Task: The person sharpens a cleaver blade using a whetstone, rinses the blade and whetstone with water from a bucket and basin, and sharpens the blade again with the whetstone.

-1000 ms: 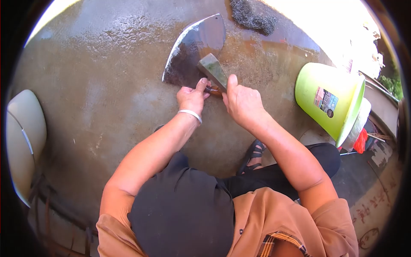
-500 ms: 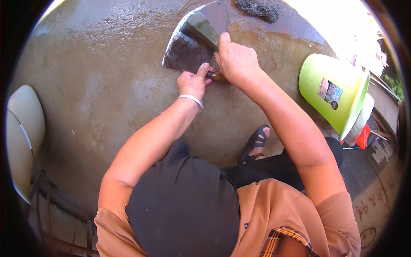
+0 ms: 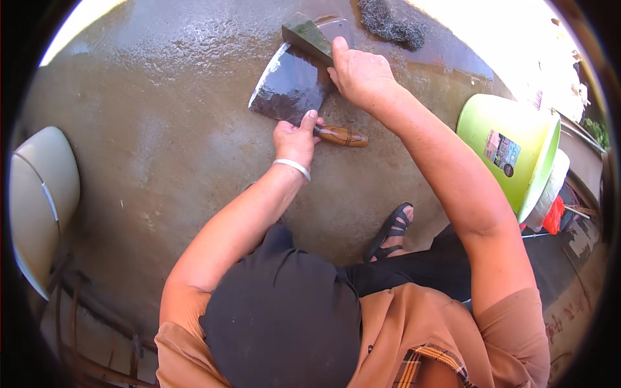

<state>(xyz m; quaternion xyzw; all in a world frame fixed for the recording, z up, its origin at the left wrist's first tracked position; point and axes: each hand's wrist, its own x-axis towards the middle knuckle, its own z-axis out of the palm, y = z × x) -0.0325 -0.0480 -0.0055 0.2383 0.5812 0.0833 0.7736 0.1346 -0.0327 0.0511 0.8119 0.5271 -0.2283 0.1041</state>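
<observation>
A wide curved blade (image 3: pixel 291 81) with a pale outer edge and a brown wooden handle (image 3: pixel 344 136) lies over the wet floor. My left hand (image 3: pixel 296 139) pinches the blade's base beside the handle, thumb on top. In my right hand (image 3: pixel 363 72) is a grey-green rectangular stone block (image 3: pixel 306 37), its fingers wrapped round the near end. The block lies across the upper part of the blade and hides some of it. The blade's far tip, with a small hole, shows beyond the block.
Dark wire mesh (image 3: pixel 392 24) lies on the floor at the top. A lime-green bucket (image 3: pixel 501 149) is tipped on its side at the right. At the left is a beige rounded object (image 3: pixel 48 194). A sandalled foot (image 3: pixel 391 233) rests below the hands.
My right hand has moved up and away from the handle with the stone, which now crosses the upper blade. The wooden handle has come into full view. My left hand keeps its hold.
</observation>
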